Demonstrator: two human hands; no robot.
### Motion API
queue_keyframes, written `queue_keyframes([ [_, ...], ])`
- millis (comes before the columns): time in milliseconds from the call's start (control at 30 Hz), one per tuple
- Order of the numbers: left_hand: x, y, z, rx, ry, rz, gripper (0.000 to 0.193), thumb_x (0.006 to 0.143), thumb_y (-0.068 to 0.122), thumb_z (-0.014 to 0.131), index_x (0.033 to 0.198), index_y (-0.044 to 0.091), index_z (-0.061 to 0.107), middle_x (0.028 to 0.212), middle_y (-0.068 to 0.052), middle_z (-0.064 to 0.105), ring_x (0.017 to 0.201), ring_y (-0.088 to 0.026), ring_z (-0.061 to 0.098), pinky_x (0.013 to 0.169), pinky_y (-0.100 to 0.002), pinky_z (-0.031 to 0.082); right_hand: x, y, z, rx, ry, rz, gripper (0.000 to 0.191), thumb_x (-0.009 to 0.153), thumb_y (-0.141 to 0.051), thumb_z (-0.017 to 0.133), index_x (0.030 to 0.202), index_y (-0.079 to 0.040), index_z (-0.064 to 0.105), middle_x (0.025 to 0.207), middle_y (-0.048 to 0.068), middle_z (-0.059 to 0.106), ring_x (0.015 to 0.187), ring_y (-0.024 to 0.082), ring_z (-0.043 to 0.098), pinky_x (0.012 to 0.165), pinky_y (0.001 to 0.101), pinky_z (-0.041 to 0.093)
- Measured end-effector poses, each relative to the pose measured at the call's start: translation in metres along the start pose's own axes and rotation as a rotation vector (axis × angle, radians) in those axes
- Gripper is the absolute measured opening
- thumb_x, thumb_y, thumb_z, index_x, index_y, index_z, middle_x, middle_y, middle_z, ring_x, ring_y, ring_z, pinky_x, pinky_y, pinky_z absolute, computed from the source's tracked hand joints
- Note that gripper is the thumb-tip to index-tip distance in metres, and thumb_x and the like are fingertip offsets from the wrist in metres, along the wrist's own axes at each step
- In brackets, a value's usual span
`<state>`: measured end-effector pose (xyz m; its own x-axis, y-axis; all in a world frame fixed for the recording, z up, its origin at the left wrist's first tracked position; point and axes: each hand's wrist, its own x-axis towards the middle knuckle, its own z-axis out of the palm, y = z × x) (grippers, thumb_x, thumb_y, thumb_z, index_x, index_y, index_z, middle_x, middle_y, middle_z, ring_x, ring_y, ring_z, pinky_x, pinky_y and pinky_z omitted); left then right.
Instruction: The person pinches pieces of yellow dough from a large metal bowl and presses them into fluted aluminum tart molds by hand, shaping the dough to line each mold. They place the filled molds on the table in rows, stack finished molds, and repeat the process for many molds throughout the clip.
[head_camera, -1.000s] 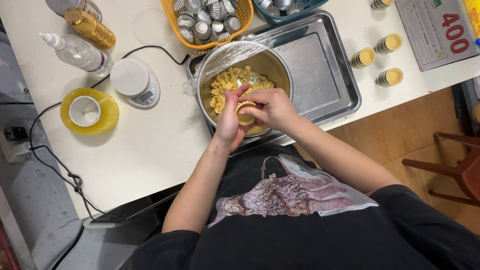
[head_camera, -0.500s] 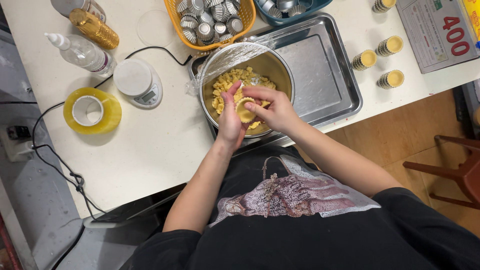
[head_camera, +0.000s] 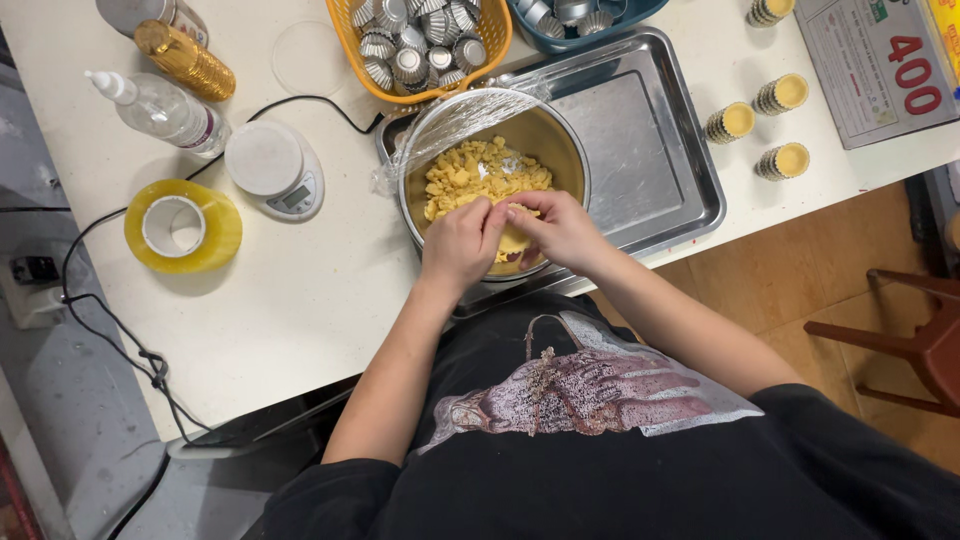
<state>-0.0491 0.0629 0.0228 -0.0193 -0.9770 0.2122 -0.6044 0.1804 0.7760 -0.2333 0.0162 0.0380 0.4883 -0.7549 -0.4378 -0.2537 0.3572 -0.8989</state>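
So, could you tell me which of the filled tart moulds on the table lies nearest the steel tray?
The leftmost filled tart mould, just off the steel tray; the other three stand further right or up.

Two hands work over one metal bowl of yellow dough pieces, the left hand and the right hand. One steel tray sits on the bench. Four filled tart tins show, and one at the top edge. There are two baskets, one orange and one blue, each holding many empty tins, too many to count. One scale, one tape roll and one clear bottle stand to the left.
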Motion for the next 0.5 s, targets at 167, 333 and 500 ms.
queue_keyframes([
  [167, -0.007, -0.008, 0.011, -0.23, 0.013, -0.111, 0.038, 0.11, 0.029, 0.05, 0.084, 0.004, 0.062, 0.068, -0.014, 0.06, 0.062, -0.033, 0.061, 0.059, -0.041, 0.046, 0.003, 0.014, 0.008, 0.191, 0.013, -0.085, 0.026, 0.102, -0.022, 0.065, 0.115, 0.0, 0.067, 0.095, 0.008, 0.073, 0.076, 0.014, 0.074, 0.055, 0.0293, 0.063],
  [333, -0.009, -0.022, 0.023, -0.43, -0.039, -0.332, 0.036, 0.109, 0.028, 0.052, 0.086, 0.003, 0.065, 0.063, -0.012, 0.06, 0.059, -0.03, 0.058, 0.057, -0.038, 0.046, 0.005, 0.021, 0.005, 0.267, 0.04, 0.04, 0.024, 0.099, -0.02, 0.066, 0.116, -0.002, 0.069, 0.093, 0.007, 0.072, 0.073, 0.012, 0.071, 0.052, 0.0265, 0.059],
  [500, -0.004, -0.03, 0.022, -0.281, 0.035, -0.021, 0.028, 0.102, 0.022, 0.061, 0.117, -0.002, 0.066, 0.101, -0.016, 0.071, 0.082, -0.03, 0.069, 0.072, -0.04, 0.053, 0.01, 0.024, -0.004, 0.2, 0.081, -0.045, 0.035, 0.091, -0.011, 0.071, 0.124, -0.007, 0.06, 0.098, 0.002, 0.069, 0.071, 0.009, 0.066, 0.051, 0.0244, 0.056],
])
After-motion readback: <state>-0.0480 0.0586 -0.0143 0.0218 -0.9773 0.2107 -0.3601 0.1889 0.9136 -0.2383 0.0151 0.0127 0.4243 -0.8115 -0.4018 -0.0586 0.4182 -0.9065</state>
